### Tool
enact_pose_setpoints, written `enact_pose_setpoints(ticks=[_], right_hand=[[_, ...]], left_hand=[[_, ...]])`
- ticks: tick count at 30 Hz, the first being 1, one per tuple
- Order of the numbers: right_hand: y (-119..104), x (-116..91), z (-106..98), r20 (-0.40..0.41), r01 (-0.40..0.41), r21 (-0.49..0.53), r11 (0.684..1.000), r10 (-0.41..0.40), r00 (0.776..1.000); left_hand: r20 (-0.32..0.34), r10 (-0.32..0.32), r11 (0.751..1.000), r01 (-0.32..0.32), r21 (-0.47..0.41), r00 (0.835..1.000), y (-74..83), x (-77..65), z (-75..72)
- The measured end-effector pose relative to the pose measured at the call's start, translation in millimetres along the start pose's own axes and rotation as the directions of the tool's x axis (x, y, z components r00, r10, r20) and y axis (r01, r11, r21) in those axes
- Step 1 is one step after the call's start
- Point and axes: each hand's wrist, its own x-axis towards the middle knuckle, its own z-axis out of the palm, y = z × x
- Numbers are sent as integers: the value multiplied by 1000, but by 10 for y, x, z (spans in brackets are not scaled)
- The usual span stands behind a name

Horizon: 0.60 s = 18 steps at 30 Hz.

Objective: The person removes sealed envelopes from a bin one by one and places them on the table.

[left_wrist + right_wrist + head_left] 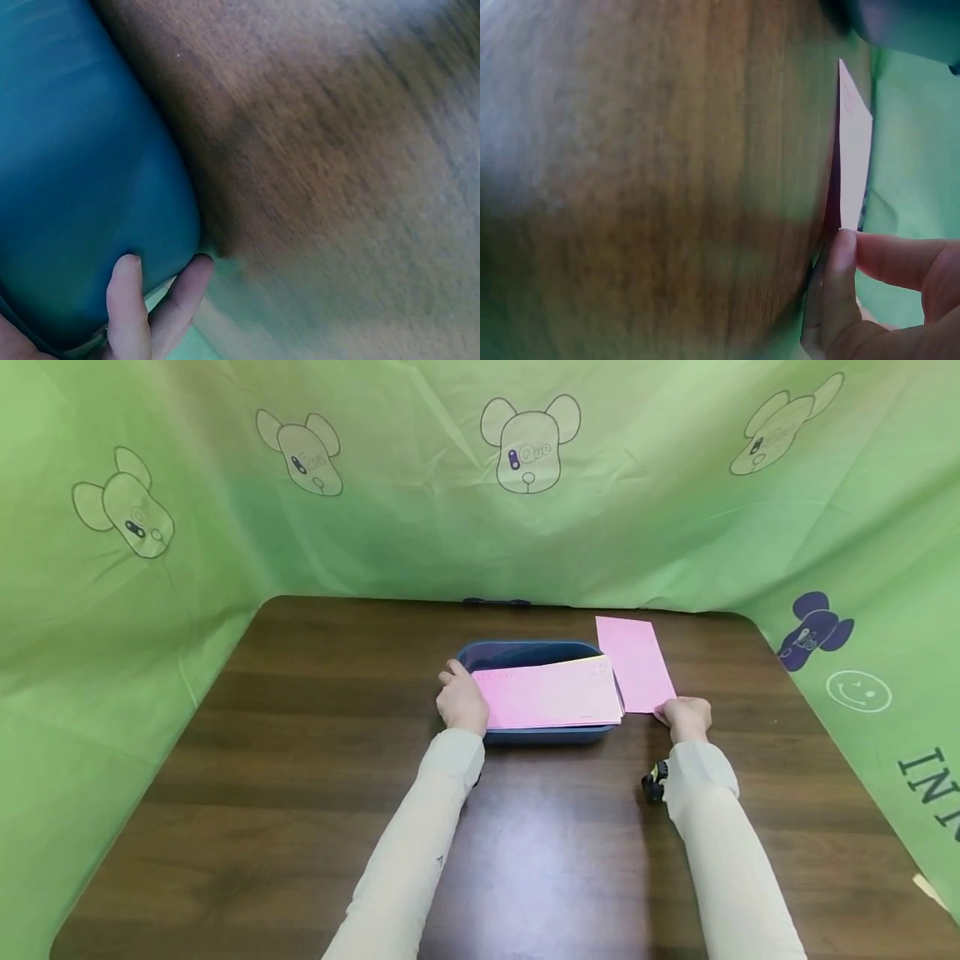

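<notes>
My left hand (pixel 461 700) grips the left end of a blue plastic bin (pixel 551 737). In the left wrist view its fingers (pixel 127 300) lie against the bin's outer wall, with the thumb at the rim. Across the bin lies a small stack of pink envelopes (pixel 547 697), printed with a row of small boxes. To the right of the bin, my right hand (pixel 686 717) pinches a single pink envelope (pixel 637 664) by its near right corner. From the right wrist view, that envelope (pixel 855 150) appears nearly edge-on, between thumb and fingers.
A brown wood-grain table (pixel 300 793) bears the bin. Green cloth (pixel 420 543) with bear-head drawings hangs around its back and sides. A black wrist device (pixel 655 782) shows beside the right sleeve. Something small and pale (pixel 930 889) lies at the table's right edge.
</notes>
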Motion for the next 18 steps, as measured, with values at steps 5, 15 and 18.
enact_pose_setpoints(ticks=[5,15,18], right_hand=[[33,-33,97,-5,128,-342,931,-139,990],[41,12,143,9,113,-318,941,-116,993],[21,11,155,11,95,-293,951,-96,995]], left_hand=[[23,-5,1000,5,12,1000,0,7,-13],[30,-17,999,16,32,999,3,34,10],[26,-19,999,18,34,999,5,43,10]])
